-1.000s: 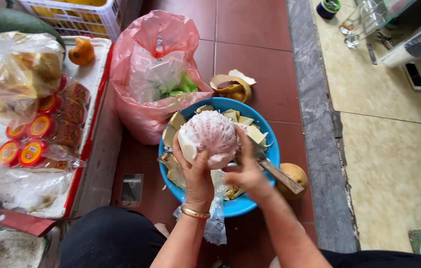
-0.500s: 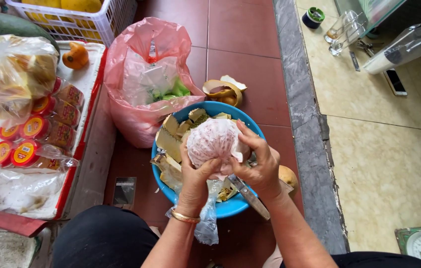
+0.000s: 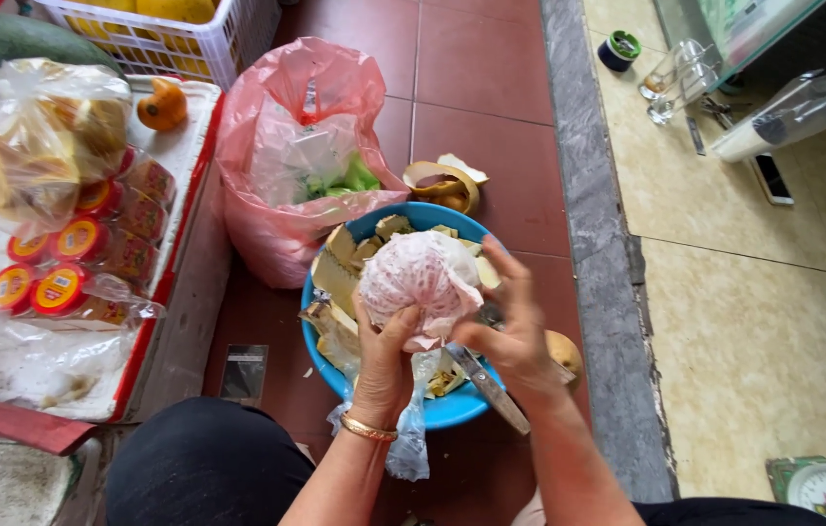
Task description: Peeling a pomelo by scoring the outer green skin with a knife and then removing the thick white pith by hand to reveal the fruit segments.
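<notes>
- Beyond our hands to the left, the pink plastic bag [image 3: 281, 146] stands open on the floor, with clear wrapping and green scraps inside.
- Directly under our hands sits the blue bowl [image 3: 452, 409], filled with thick pale rind pieces [image 3: 335, 278].
- Left of our hands, a tray [image 3: 193, 156] carries a clear bag and red-lidded jars [image 3: 62, 282].
- We hold the peeled pomelo [image 3: 421, 278] above the bowl; it is round, so we cannot tell a long axis.
- Our left hand [image 3: 384, 356] grips it from below, fingers closed on its underside.
- Our right hand [image 3: 515, 326] spreads wide against its right side and pinches a knife [image 3: 486, 385], whose blade points back toward us.
- Just beyond the bowl lies a curled peel [image 3: 447, 180].
</notes>
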